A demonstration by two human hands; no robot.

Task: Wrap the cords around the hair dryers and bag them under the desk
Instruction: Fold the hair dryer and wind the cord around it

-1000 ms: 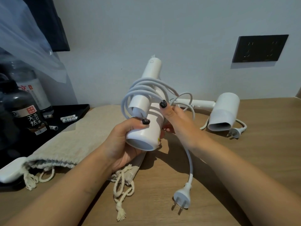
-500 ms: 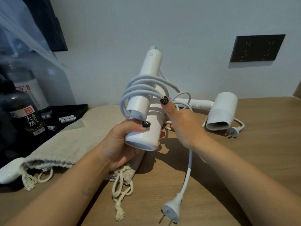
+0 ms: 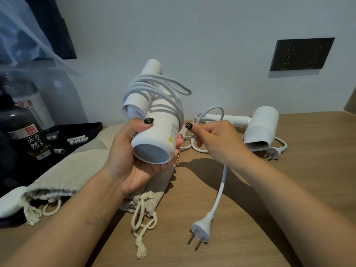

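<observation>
The left hand [image 3: 133, 160] grips the barrel of a white hair dryer [image 3: 154, 135] above the tabletop [image 3: 250, 218], thumb over the top and fingers curled underneath. The barrel's long axis runs from the round grey end, which faces toward the person and a little down, up and away toward the wall. The folded handle lies alongside the barrel, reaching up and back. Several turns of the white cord [image 3: 154, 87] loop around barrel and handle together, with one loose loop sticking out to the right.

The right hand [image 3: 217, 141] is just beside the dryer, its thumb and fingers pinching the cord close to the barrel. From that hand the free length of cord hangs down to the plug [image 3: 200, 230], which rests on the tabletop with its two prongs pointing toward the person.

A second hair dryer [image 3: 262, 128] lies on the tabletop near the wall, its barrel opening facing down and forward, its handle stretched left, its own plug beside it. A cloth drawstring bag [image 3: 63, 172] lies flat at the left, partly under the left hand. A black tray [image 3: 84, 130] and dark bottles [image 3: 25, 128] stand further left.
</observation>
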